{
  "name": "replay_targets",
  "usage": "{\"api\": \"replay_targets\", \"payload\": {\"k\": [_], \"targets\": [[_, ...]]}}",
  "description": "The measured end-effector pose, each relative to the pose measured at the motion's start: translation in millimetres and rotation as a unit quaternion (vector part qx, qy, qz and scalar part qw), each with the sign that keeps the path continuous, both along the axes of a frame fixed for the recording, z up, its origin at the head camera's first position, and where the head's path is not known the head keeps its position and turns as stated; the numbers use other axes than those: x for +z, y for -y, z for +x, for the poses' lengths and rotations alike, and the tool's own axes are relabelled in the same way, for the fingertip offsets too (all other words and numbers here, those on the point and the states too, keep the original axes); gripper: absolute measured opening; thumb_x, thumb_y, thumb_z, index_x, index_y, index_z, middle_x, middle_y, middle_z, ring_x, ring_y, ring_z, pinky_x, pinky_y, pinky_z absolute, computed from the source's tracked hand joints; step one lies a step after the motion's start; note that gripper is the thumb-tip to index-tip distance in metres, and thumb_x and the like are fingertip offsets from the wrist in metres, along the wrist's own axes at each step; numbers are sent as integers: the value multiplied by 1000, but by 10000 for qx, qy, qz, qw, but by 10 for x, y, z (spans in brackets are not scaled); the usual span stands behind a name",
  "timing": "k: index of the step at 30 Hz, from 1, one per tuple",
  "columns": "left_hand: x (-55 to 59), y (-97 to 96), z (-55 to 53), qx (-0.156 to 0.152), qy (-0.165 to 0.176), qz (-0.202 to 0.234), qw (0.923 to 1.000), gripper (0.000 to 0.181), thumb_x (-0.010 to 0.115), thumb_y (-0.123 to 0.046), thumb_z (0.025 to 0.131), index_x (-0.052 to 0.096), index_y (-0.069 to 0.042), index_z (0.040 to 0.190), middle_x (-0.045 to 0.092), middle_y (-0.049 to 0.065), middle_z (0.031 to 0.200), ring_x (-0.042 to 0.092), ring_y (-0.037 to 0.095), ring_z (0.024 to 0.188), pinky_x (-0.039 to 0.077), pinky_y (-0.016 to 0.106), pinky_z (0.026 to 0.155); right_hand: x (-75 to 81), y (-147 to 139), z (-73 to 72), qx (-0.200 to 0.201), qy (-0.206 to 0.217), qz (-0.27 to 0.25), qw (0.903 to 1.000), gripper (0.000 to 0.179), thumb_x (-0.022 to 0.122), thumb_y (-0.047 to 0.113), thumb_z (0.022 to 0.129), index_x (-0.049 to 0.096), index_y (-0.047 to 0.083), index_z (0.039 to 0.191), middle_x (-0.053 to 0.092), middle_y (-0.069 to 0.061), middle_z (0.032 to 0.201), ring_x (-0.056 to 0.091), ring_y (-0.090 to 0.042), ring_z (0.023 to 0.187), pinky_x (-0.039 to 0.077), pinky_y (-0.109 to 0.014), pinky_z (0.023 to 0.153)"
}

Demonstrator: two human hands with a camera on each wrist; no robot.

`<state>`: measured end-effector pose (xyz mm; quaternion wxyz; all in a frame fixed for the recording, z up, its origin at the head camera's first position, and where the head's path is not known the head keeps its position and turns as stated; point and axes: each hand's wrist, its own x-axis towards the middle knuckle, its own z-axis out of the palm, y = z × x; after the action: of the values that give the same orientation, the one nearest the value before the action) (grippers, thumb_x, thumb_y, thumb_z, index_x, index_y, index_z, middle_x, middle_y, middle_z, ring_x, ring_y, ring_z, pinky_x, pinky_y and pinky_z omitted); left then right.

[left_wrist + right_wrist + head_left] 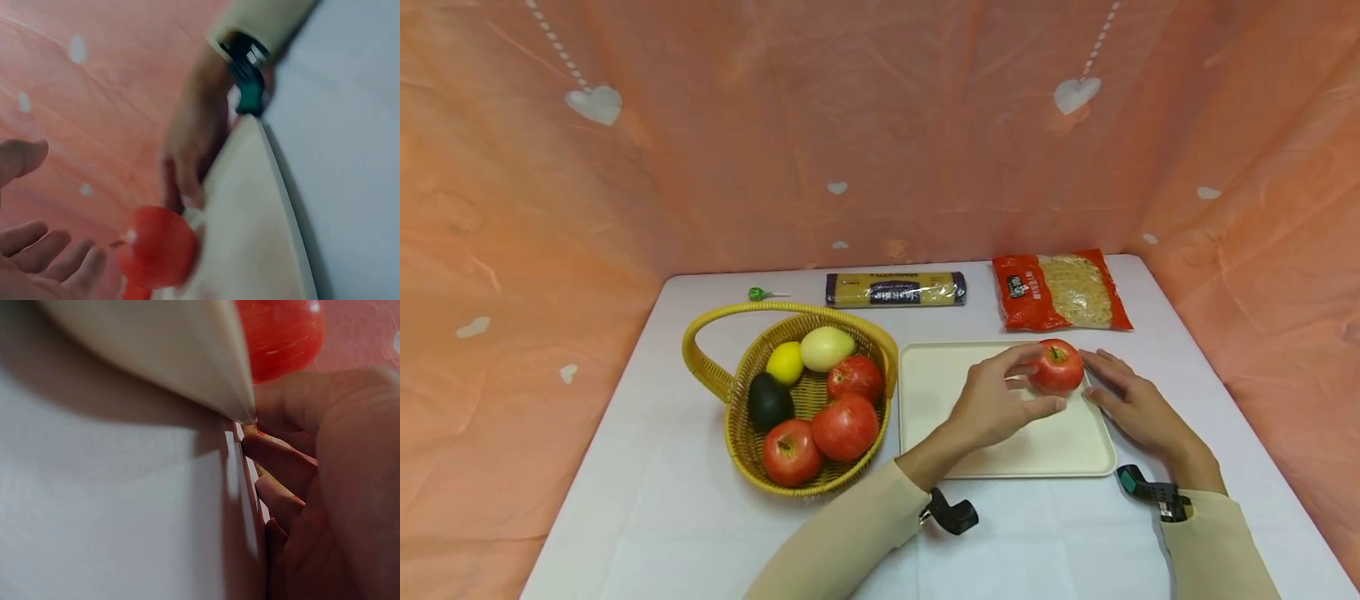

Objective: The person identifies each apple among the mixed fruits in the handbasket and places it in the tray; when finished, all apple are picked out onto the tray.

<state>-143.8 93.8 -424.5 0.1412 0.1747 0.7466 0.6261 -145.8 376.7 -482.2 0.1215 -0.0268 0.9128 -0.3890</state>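
Now on the tray (1037, 443): one apple (1058, 368), between left hand (996, 402) and right hand (1138, 412)

The left hand, fingers and thumb spread, arcs about the left side of the apple; the left wrist view shows a gap between them. The apple sits stem up near the tray's right end. Opposite, the right hand rests against the tray's right edge, thumb at the rim, fingers loosely extended just outside it. Just left of the tray, a basket (808, 393) holds three red fruits (845, 428), a lemon (785, 363), a pale fruit (827, 348) and a dark green fruit (770, 402). Along the back of the white table (647, 500) lie a green lollipop (756, 293), a yellow-and-purple pack (895, 289) and a red packet (1063, 290), before an orange backdrop (880, 108) with pale hearts (1077, 95). A black device (957, 515) sits at each tan cuff (913, 496)
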Motion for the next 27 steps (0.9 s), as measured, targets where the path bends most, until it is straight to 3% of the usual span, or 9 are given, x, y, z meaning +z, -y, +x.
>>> {"api": "replay_targets", "payload": {"k": [3, 6, 10, 15, 20, 24, 27], "targets": [[115, 179, 112, -426, 570, 635, 9954, 68, 90, -17, 93, 62, -16, 155, 67, -3, 153, 72, 11, 127, 59, 24, 104, 3, 0, -9, 31, -10, 31, 10000, 70, 62, 35, 112, 34, 17, 173, 13, -29, 181, 7, -58, 165, 12, -91, 118], [200, 368, 204, -819, 873, 1152, 9861, 66, 85, -9, 95, 61, -12, 156, 66, 0, 155, 70, 4, 127, 57, 22, 107, 2, -1, -18, 3, 31, 43, 10000, 70, 62, 35, 112, 33, 17, 173, 13, -29, 180, 7, -59, 165, 12, -90, 118], [287, 627, 318, -1195, 945, 1457, 9775, 63, 80, -2, 96, 59, -8, 155, 67, 1, 152, 69, 8, 131, 57, 25, 110, -2, -8, -23, -45, 93, -3, 9999, 71, 62, 37, 112, 33, 18, 174, 11, -29, 181, 6, -59, 165, 12, -91, 117], [336, 985, 459, -1552, 934, 1527, 9715, 64, 77, -1, 98, 54, -3, 158, 63, 9, 158, 65, 24, 142, 54, 32, 116, -14, -21, -12, 2, -15, -25, 10000, 71, 63, 34, 111, 34, 16, 173, 13, -30, 180, 7, -59, 165, 13, -91, 117], [338, 1381, 577, -1755, 1051, 1529, 9669, 63, 80, -14, 101, 55, -1, 157, 62, 15, 158, 60, 36, 147, 53, 37, 119, -16, -28, -11, 20, -14, -56, 10000, 71, 62, 35, 112, 33, 16, 173, 12, -30, 180, 6, -59, 165, 12, -91, 117], [331, 1707, 673, -1702, 1041, 1698, 9651, 64, 81, -14, 101, 54, 3, 156, 59, 21, 159, 61, 34, 146, 53, 38, 118, -11, -34, -13, 13, 50, -66, 10000, 72, 61, 38, 112, 31, 17, 174, 10, -29, 181, 5, -59, 165, 12, -91, 116], [311, 1970, 729, -1568, 783, 1923, 9656, 61, 77, -6, 102, 52, 8, 156, 57, 27, 159, 63, 29, 144, 54, 38, 117, -3, -26, -8, 24, 41, -20, 10000, 72, 62, 38, 112, 32, 17, 174, 11, -29, 181, 5, -59, 165, 13, -92, 116]]}}
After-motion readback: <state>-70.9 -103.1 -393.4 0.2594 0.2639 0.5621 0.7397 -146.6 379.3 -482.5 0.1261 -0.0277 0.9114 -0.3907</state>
